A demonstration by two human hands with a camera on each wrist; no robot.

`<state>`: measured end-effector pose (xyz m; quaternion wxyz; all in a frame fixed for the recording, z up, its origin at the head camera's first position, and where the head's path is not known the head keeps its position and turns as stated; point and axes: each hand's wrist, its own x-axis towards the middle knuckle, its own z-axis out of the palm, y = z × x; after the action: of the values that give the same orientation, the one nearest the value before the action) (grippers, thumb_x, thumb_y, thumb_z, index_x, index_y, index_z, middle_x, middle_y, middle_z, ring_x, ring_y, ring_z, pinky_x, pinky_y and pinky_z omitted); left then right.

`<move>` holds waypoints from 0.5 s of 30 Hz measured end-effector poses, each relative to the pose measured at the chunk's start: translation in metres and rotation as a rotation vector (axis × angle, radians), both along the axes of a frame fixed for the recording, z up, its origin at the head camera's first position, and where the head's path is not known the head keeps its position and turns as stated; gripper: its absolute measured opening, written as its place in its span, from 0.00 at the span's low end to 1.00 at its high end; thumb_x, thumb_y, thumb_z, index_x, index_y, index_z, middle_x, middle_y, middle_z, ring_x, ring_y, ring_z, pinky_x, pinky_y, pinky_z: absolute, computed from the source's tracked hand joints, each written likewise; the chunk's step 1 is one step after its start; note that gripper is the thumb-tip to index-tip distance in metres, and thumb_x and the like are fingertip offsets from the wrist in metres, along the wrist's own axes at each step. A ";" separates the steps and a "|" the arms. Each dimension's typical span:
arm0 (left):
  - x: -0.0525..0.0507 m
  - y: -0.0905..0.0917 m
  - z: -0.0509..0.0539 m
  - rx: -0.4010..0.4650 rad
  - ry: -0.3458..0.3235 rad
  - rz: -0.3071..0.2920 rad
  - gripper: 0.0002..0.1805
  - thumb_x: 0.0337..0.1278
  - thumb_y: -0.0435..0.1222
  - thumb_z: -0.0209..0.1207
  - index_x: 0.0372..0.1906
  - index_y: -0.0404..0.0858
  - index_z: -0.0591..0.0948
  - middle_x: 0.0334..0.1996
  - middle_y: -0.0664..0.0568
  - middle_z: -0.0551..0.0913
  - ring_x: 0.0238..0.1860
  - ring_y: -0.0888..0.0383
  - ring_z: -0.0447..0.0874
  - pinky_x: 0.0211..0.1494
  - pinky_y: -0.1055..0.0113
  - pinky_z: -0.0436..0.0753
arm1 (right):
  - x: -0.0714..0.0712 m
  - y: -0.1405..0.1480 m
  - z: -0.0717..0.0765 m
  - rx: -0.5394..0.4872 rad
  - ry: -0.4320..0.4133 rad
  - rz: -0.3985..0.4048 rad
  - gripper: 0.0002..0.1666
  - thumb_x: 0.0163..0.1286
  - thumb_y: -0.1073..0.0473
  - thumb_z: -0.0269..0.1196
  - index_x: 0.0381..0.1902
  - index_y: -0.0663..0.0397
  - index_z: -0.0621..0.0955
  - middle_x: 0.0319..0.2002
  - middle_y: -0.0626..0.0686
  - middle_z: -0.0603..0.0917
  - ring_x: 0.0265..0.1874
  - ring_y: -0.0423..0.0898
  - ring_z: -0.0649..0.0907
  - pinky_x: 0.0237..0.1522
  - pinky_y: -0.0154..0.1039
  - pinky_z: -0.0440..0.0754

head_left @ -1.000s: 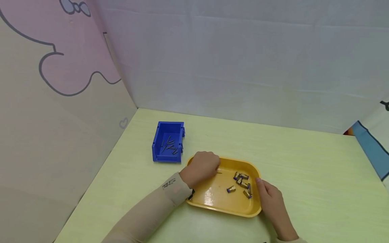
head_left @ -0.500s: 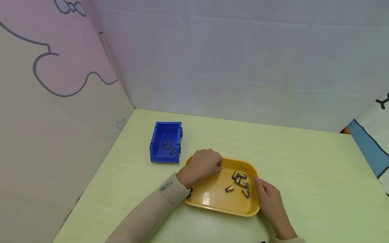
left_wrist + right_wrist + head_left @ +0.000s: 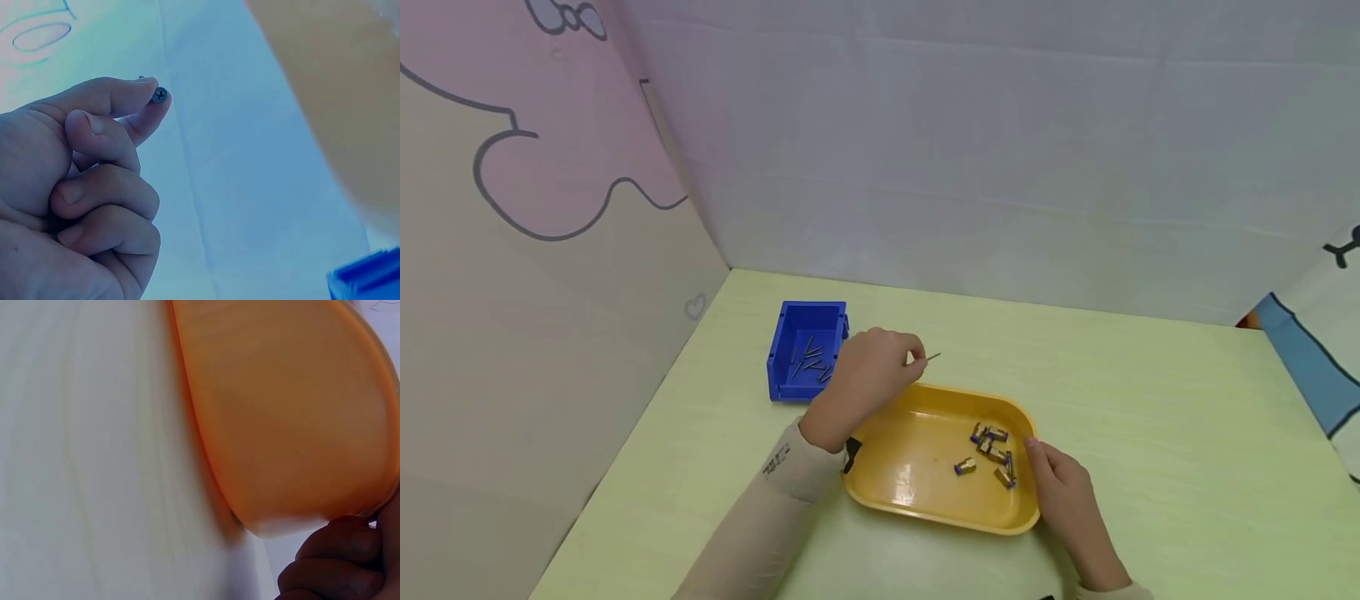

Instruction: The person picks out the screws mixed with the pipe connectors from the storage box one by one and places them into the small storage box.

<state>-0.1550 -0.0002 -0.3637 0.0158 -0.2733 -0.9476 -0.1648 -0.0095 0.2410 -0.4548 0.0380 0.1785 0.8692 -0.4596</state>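
Note:
Between thumb and forefinger, my left hand [image 3: 868, 375] pinches a small screw [image 3: 933, 357] above the far rim of the yellow tray [image 3: 917, 462]. The left wrist view shows the cross-slotted head of the screw [image 3: 160, 95], with the other fingers curled into the palm. My right hand [image 3: 1072, 504] grips the tray's right end, thumb at the rim; in the right wrist view its curled fingers [image 3: 334, 550] are against the tray's outer wall. Several brass fittings with blue ends [image 3: 966, 467] lie in the tray's right half, a screw [image 3: 1011, 465] among them.
A blue bin [image 3: 808, 319] with several dark screws [image 3: 809, 354] stands left of the tray, its front right corner hidden by the left hand. Pale green tabletop [image 3: 1172, 433] surrounds both. A wall covering [image 3: 1000, 167] rises behind, another at the left.
My left hand has risen out of the tray and moved left and away from me, the screw now showing in its fingertips. The right hand keeps its hold on the tray.

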 end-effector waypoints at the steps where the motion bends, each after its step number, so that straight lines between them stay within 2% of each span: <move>1: -0.002 -0.004 0.001 0.021 0.004 0.018 0.07 0.65 0.43 0.61 0.35 0.51 0.88 0.13 0.62 0.73 0.14 0.62 0.66 0.14 0.72 0.60 | 0.000 0.000 0.000 0.001 -0.003 0.000 0.35 0.81 0.39 0.43 0.53 0.65 0.82 0.26 0.54 0.78 0.25 0.43 0.76 0.28 0.34 0.74; 6: -0.010 -0.025 0.003 0.098 0.020 0.127 0.07 0.65 0.43 0.62 0.34 0.49 0.87 0.11 0.60 0.70 0.12 0.60 0.64 0.13 0.72 0.57 | 0.000 0.000 0.002 -0.002 -0.012 -0.002 0.36 0.81 0.39 0.43 0.55 0.65 0.81 0.28 0.55 0.78 0.26 0.43 0.76 0.29 0.34 0.74; 11: -0.017 -0.042 0.000 0.086 0.055 0.237 0.08 0.66 0.43 0.60 0.34 0.48 0.87 0.09 0.57 0.67 0.11 0.58 0.62 0.13 0.70 0.57 | 0.002 0.000 0.003 -0.013 -0.011 -0.006 0.35 0.81 0.40 0.43 0.53 0.65 0.82 0.24 0.53 0.75 0.23 0.43 0.75 0.26 0.35 0.74; 15: -0.022 -0.054 -0.002 0.082 0.060 0.289 0.08 0.66 0.42 0.59 0.34 0.47 0.87 0.10 0.57 0.69 0.11 0.58 0.65 0.13 0.69 0.60 | 0.002 0.000 0.003 -0.027 -0.009 -0.003 0.35 0.81 0.40 0.43 0.52 0.65 0.82 0.23 0.53 0.74 0.22 0.44 0.75 0.25 0.35 0.73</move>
<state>-0.1768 -0.0540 -0.3653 0.0790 -0.1379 -0.9686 -0.1913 -0.0071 0.2409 -0.4518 0.0434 0.1814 0.8625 -0.4704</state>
